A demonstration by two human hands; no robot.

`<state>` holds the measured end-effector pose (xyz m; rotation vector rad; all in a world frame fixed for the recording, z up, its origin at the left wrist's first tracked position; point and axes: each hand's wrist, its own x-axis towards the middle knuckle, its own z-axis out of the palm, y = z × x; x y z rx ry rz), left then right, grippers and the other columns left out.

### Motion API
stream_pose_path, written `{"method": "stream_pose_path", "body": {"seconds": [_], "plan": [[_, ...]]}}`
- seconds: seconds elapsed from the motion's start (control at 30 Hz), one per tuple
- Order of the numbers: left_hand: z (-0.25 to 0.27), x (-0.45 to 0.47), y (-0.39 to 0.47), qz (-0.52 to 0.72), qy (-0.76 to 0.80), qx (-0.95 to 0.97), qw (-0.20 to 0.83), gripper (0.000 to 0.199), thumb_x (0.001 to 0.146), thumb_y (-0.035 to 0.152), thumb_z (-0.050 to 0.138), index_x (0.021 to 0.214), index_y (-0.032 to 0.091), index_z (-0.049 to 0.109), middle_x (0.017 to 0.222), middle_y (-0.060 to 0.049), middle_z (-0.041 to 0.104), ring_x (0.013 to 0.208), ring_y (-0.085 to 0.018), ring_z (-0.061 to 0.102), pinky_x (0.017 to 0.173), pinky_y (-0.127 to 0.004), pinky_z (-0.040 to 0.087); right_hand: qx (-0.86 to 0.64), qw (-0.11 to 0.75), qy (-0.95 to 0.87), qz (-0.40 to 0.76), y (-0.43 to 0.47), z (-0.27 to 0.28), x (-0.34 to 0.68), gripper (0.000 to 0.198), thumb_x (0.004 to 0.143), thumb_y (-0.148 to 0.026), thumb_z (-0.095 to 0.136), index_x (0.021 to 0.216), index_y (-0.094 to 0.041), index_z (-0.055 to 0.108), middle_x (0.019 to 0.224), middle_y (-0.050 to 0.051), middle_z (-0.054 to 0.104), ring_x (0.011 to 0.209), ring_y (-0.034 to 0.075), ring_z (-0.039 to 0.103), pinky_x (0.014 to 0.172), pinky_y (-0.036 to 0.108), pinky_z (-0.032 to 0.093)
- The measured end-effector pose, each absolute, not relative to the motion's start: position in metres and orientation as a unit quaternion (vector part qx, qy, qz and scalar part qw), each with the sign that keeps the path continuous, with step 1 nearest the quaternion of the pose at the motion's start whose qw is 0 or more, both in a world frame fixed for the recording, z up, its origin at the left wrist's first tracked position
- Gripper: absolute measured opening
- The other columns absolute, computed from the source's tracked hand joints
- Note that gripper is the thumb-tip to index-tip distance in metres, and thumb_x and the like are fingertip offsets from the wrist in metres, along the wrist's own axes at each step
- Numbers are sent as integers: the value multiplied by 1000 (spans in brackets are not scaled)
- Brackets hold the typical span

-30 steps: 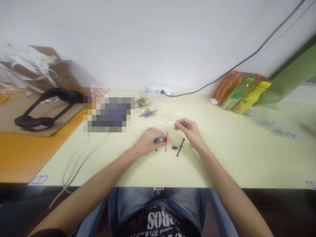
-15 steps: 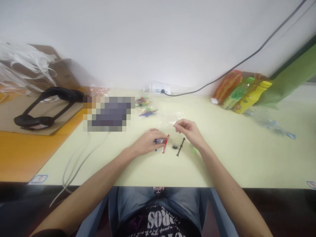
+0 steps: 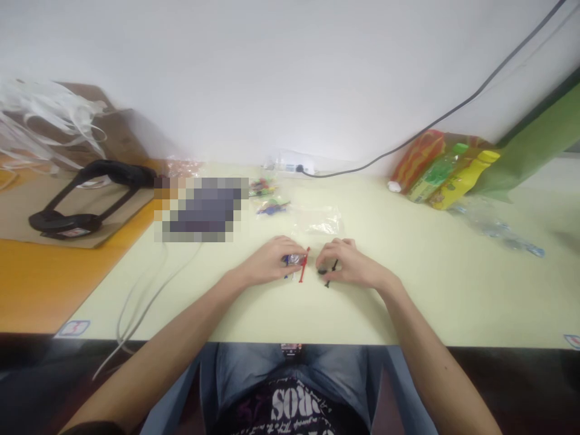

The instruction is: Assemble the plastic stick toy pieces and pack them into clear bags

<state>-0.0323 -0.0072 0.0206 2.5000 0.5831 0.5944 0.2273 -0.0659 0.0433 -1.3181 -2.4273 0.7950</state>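
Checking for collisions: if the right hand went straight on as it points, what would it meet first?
Probably the red rod at the left hand, past the small black part; depth is unclear.

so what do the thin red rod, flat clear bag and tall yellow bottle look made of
Thin red rod: probably hard plastic, by its even, solid colour; finish too small to judge. Flat clear bag: glossy plastic film, see-through with bright crinkles. Tall yellow bottle: likely smooth, opaque plastic, no contents visible.

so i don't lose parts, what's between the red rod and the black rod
Head view: a small black piece, fingertips of the right hand, and some tabletop.
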Motion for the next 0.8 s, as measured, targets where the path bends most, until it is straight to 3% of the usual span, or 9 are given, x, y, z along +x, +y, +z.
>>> {"method": "stream_pose_path", "body": {"seconds": [0.13,0.3,0.4,0.6,0.7,0.8], "plan": [[25,-33,-10,243,210,915,245,37,88,33,76,124,27,70,124,-7,70,117,-25,63,105,-45,48,-464,154,-827,279,-63,37,228,11,87,-25,75,98,-27,72,101,1,74,108,26,60,103,50,30],[30,-31,-14,299,206,905,221,40,96,34,67,136,28,62,132,-10,65,127,-27,57,109,-49,47,-443,278,-771,364,-54,37,233,14,87,-36,74,96,-26,76,101,3,76,96,23,66,95,44,46],[31,-25,-12,328,188,906,188,48,96,35,68,142,29,57,135,-11,62,128,-27,55,110,-51,46,-437,347,-719,415,-51,43,231,20,85,-41,76,95,-24,75,102,5,76,99,24,67,97,43,48],[37,2,1,409,151,882,181,32,94,34,72,125,31,70,125,-9,68,120,-26,61,105,-48,49,-384,432,-580,574,-48,50,222,42,78,-43,84,108,-25,61,96,4,77,90,23,73,91,42,53],[37,14,5,438,140,867,189,29,92,34,74,121,31,73,122,-8,70,118,-25,63,104,-48,50,-372,455,-559,585,-48,50,220,45,78,-47,84,104,-26,55,91,2,76,85,21,72,89,41,53],[30,17,0,469,147,851,182,27,93,32,73,120,29,73,116,-7,74,112,-24,65,100,-47,52,-396,455,-580,547,-53,51,224,41,83,-52,78,106,-26,56,97,4,76,94,23,71,93,43,51]]}}
